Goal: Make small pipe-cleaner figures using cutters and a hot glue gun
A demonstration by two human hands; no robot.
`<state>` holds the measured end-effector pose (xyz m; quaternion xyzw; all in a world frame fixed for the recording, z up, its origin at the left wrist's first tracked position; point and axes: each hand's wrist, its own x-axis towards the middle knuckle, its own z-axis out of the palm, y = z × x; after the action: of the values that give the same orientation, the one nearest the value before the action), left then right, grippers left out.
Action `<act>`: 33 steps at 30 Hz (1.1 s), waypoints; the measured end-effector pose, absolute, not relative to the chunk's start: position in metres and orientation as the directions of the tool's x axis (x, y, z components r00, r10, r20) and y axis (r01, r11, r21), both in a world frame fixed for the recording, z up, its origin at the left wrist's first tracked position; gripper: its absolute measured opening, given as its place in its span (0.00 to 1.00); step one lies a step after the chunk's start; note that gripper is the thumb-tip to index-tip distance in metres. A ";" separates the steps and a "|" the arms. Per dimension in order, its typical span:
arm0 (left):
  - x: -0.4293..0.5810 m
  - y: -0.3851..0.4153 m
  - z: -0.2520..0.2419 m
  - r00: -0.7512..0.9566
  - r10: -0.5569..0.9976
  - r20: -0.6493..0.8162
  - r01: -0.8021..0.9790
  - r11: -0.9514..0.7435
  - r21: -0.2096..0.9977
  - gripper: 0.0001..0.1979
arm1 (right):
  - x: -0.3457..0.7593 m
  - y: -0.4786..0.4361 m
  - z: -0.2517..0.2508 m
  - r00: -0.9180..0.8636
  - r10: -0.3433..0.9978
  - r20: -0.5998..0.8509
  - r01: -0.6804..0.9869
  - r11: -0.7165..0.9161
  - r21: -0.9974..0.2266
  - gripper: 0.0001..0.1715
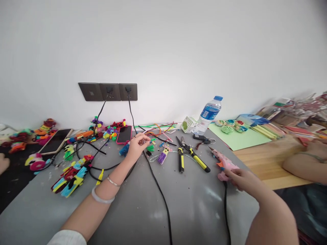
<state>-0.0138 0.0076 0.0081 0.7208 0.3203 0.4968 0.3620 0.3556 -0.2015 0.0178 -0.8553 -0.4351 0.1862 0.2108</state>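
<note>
My left hand (139, 145) is raised over the grey table (189, 211), its thumb and fingers pinched on a small green piece (152, 140). Below that piece lies a green coil (150, 148). My right hand (238, 178) has its fingers on a pink glue gun (227, 165), whose nozzle points up and left and whose black cord runs toward the front edge. Between my hands lie a small purple and yellow figure (162, 156) and pliers (192, 154) with yellow and black handles, their jaws apart.
Black cords (160, 190) cross the table. Colourful figures (73, 177) and phones (56, 141) lie at left. A water bottle (209, 112), small box (188, 124) and keys (204, 139) stand or lie behind. Another person's arm (304, 166) rests at right; a hand (3, 162) shows far left.
</note>
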 end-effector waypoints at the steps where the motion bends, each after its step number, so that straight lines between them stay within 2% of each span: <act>1: -0.014 0.007 0.008 0.299 0.821 0.486 0.100 -0.533 0.840 0.02 | 0.353 -0.202 0.013 0.576 0.793 -0.197 0.636 -0.586 -0.502 0.27; 3: -0.014 0.008 0.008 0.291 0.823 0.488 0.097 -0.533 0.841 0.02 | 0.347 -0.201 0.009 0.643 0.730 -0.230 0.601 -0.668 -0.438 0.27; 6: -0.015 0.010 0.007 0.259 0.829 0.495 0.091 -0.531 0.842 0.02 | 0.344 -0.202 0.012 0.713 0.669 -0.210 0.548 -0.718 -0.428 0.25; 8: -0.016 0.011 0.006 0.242 0.834 0.496 0.085 -0.527 0.845 0.02 | 0.345 -0.206 0.014 0.738 0.628 -0.245 0.463 -0.736 -0.494 0.23; 10: -0.016 0.012 0.005 0.238 0.837 0.493 0.076 -0.522 0.850 0.02 | 0.345 -0.212 0.013 0.774 0.586 -0.240 0.333 -0.700 -0.632 0.19; 12: -0.015 0.012 0.005 0.241 0.837 0.491 0.065 -0.519 0.852 0.02 | 0.340 -0.217 0.012 0.819 0.538 -0.200 0.177 -0.568 -0.804 0.16; 14: -0.015 0.011 0.005 0.241 0.836 0.493 0.056 -0.519 0.853 0.02 | 0.330 -0.218 0.011 0.847 0.510 -0.152 0.053 -0.365 -0.929 0.16; 17: -0.014 0.009 0.007 0.242 0.836 0.493 0.055 -0.519 0.853 0.02 | 0.309 -0.212 0.016 0.877 0.471 -0.099 -0.055 -0.105 -0.993 0.22; 19: -0.014 0.008 0.008 0.252 0.836 0.488 0.054 -0.516 0.855 0.02 | 0.292 -0.204 0.022 0.883 0.460 -0.098 -0.107 -0.007 -0.994 0.27; 22: -0.014 0.006 0.009 0.278 0.832 0.481 0.040 -0.510 0.859 0.02 | 0.262 -0.190 0.033 0.783 0.614 -0.102 -0.164 0.045 -0.985 0.31; 26: -0.013 0.005 0.008 0.300 0.828 0.474 0.011 -0.499 0.866 0.03 | 0.226 -0.166 0.041 0.505 0.862 -0.036 -0.296 0.134 -0.946 0.23; 29: -0.012 0.005 0.007 0.296 0.829 0.474 0.008 -0.498 0.867 0.03 | 0.213 -0.144 0.041 0.402 0.915 0.033 -0.295 0.163 -0.942 0.20; 33: -0.012 0.005 0.007 0.287 0.828 0.482 0.010 -0.506 0.862 0.03 | 0.211 -0.118 0.037 0.299 0.946 0.123 -0.180 0.183 -0.967 0.23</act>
<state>-0.0123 0.0054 0.0074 0.6977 0.3001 0.5160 0.3961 0.2112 -0.1176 0.0367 -0.4723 -0.4057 0.4309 0.6532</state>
